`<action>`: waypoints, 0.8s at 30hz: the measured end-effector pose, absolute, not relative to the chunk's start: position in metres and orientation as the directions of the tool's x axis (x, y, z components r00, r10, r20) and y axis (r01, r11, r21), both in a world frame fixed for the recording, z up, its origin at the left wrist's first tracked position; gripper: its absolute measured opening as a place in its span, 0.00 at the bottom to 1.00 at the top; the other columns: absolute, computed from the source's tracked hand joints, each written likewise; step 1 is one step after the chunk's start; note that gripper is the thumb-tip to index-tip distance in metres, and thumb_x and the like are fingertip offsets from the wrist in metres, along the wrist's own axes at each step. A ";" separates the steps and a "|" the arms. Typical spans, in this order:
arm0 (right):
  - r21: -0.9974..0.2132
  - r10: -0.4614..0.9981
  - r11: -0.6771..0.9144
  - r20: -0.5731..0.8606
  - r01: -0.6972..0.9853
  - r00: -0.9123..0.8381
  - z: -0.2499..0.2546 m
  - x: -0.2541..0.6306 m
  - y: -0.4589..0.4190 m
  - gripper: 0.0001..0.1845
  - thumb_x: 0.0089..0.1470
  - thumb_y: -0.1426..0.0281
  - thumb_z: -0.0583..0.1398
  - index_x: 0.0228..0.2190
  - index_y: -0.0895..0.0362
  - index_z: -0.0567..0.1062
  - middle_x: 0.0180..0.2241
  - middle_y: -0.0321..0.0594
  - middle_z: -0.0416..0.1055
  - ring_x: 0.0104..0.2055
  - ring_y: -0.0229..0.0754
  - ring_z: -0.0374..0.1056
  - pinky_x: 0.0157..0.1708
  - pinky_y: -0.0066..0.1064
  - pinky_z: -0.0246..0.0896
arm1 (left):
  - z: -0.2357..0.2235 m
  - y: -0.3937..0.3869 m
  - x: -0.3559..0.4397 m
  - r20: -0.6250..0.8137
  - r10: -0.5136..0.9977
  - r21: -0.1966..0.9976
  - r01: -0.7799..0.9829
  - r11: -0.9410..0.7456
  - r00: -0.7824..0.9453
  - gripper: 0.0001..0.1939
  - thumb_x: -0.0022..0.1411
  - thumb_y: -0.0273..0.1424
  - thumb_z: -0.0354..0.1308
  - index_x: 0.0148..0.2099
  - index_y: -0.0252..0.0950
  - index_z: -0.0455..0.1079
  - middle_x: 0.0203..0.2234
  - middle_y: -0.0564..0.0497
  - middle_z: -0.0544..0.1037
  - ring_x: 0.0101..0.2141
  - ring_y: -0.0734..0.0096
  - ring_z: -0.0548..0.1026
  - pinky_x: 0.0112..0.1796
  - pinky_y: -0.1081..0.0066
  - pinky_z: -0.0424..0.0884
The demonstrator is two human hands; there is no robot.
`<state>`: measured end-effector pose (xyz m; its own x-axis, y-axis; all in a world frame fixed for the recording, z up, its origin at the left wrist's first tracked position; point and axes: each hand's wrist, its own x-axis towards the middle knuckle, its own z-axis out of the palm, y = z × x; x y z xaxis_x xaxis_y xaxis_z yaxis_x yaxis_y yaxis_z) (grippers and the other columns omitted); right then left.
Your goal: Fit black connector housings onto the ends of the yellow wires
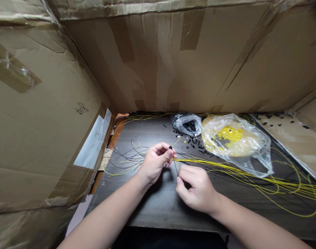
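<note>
My left hand (155, 162) pinches a small black plastic piece (170, 147) between thumb and forefinger. From that piece a thin black wire (175, 166) slants down to my right hand (196, 186), whose thumb and forefinger are closed on it. Whether the wire passes through the piece is too small to tell. Behind both hands, a bundle of yellow wires (212, 163) with some dark ones runs across the table, its loose ends (129, 160) fanned out at the left.
A clear bag of yellow parts (231, 135) lies beyond my right hand, beside a smaller bag of black parts (187, 125). Several black pieces (193, 142) are scattered before them on the dark table (152, 214). Cardboard walls (152, 69) close in the back and sides.
</note>
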<state>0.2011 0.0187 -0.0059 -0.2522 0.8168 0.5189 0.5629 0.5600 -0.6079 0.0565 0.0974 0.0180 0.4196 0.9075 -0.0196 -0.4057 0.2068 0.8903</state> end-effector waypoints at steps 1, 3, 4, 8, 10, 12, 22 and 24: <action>-0.607 0.815 0.561 0.522 0.563 -0.251 -0.006 0.201 0.019 0.14 0.52 0.78 0.55 0.20 0.56 0.58 0.21 0.34 0.56 0.24 0.35 0.53 0.26 0.30 0.47 | 0.018 0.097 0.056 -0.021 0.908 0.890 -0.406 0.207 0.418 0.21 0.45 0.42 0.74 0.30 0.31 0.71 0.23 0.52 0.76 0.19 0.83 0.66 0.20 0.80 0.59; -0.603 0.813 0.563 0.527 0.565 -0.246 -0.007 0.201 0.018 0.14 0.52 0.78 0.55 0.19 0.56 0.58 0.21 0.34 0.56 0.24 0.35 0.53 0.26 0.30 0.47 | 0.018 0.097 0.056 -0.026 0.909 0.891 -0.403 0.210 0.416 0.21 0.45 0.42 0.74 0.30 0.31 0.72 0.23 0.51 0.76 0.19 0.83 0.65 0.20 0.80 0.59; -0.599 0.812 0.563 0.529 0.569 -0.246 -0.007 0.201 0.018 0.14 0.52 0.78 0.55 0.19 0.56 0.58 0.21 0.34 0.56 0.24 0.35 0.53 0.26 0.30 0.47 | 0.017 0.097 0.056 -0.026 0.909 0.891 -0.403 0.210 0.417 0.21 0.45 0.42 0.74 0.30 0.31 0.72 0.23 0.51 0.76 0.19 0.83 0.66 0.20 0.80 0.59; -0.588 0.812 0.561 0.528 0.583 -0.249 -0.008 0.201 0.018 0.13 0.51 0.78 0.55 0.20 0.56 0.58 0.21 0.34 0.55 0.24 0.35 0.52 0.26 0.31 0.46 | 0.017 0.097 0.057 -0.022 0.909 0.888 -0.409 0.210 0.417 0.20 0.46 0.42 0.74 0.31 0.31 0.73 0.24 0.51 0.76 0.20 0.83 0.66 0.20 0.80 0.59; -0.598 0.815 0.557 0.527 0.576 -0.241 -0.007 0.201 0.019 0.13 0.52 0.78 0.55 0.20 0.56 0.58 0.21 0.34 0.55 0.24 0.35 0.52 0.26 0.31 0.46 | 0.018 0.097 0.056 -0.024 0.913 0.888 -0.411 0.207 0.407 0.20 0.46 0.42 0.74 0.32 0.31 0.73 0.24 0.51 0.77 0.20 0.83 0.66 0.20 0.80 0.58; -0.607 0.817 0.555 0.525 0.569 -0.237 -0.007 0.201 0.019 0.13 0.52 0.78 0.55 0.20 0.56 0.58 0.21 0.34 0.55 0.24 0.35 0.52 0.26 0.30 0.46 | 0.018 0.098 0.056 -0.024 0.918 0.889 -0.412 0.201 0.396 0.21 0.46 0.42 0.74 0.32 0.31 0.73 0.24 0.51 0.76 0.19 0.83 0.66 0.20 0.80 0.58; -0.567 0.818 0.548 0.518 0.615 -0.252 -0.009 0.201 0.020 0.13 0.50 0.78 0.55 0.18 0.56 0.59 0.20 0.34 0.57 0.24 0.35 0.51 0.26 0.31 0.45 | 0.014 0.098 0.059 -0.026 0.925 0.903 -0.388 0.184 0.379 0.21 0.46 0.43 0.74 0.32 0.32 0.72 0.24 0.52 0.76 0.18 0.83 0.64 0.20 0.79 0.58; -0.628 0.832 0.537 0.506 0.564 -0.229 -0.007 0.201 0.021 0.14 0.54 0.76 0.55 0.19 0.56 0.61 0.21 0.34 0.58 0.24 0.35 0.53 0.26 0.31 0.47 | 0.013 0.099 0.059 -0.017 0.933 0.902 -0.398 0.170 0.360 0.20 0.47 0.42 0.74 0.32 0.32 0.73 0.25 0.52 0.76 0.19 0.84 0.64 0.20 0.79 0.58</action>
<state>0.2009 0.0208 -0.0073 -0.2293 0.8315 0.5060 0.5635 0.5373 -0.6275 0.0592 0.0991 0.0131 0.3597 0.9329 -0.0171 -0.3977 0.1699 0.9016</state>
